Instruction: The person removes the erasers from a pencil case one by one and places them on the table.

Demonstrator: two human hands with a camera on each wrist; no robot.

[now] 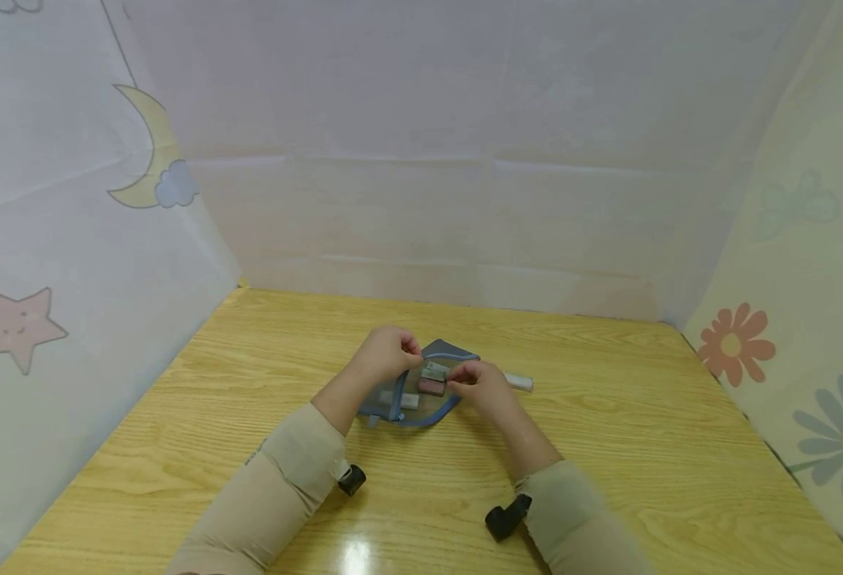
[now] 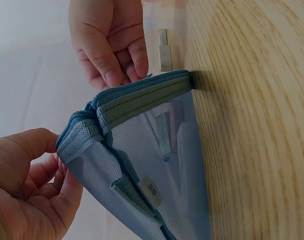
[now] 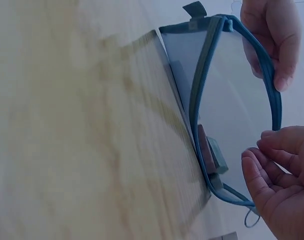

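A blue mesh zipper pouch point(image 1: 429, 415) lies on the table with its mouth spread apart. My left hand point(image 1: 390, 351) pinches its rim at the far left side, thumb against fingers, as the left wrist view shows. Opposite, my right hand point(image 1: 484, 389) has thumb and fingertips together at the rim on the other side. Through the mesh show a small pink block point(image 1: 432, 387), a pale green block point(image 3: 218, 155) beside it and a white block point(image 1: 409, 401). A tag point(image 2: 151, 191) with printed figures sits by the zipper.
A white stick-shaped piece point(image 1: 519, 382) lies on the wooden table point(image 1: 608, 447) just right of the pouch. Printed cloth walls point(image 1: 421, 224) rise at the back and both sides. A black wrist camera point(image 1: 505, 519) juts from the right sleeve.
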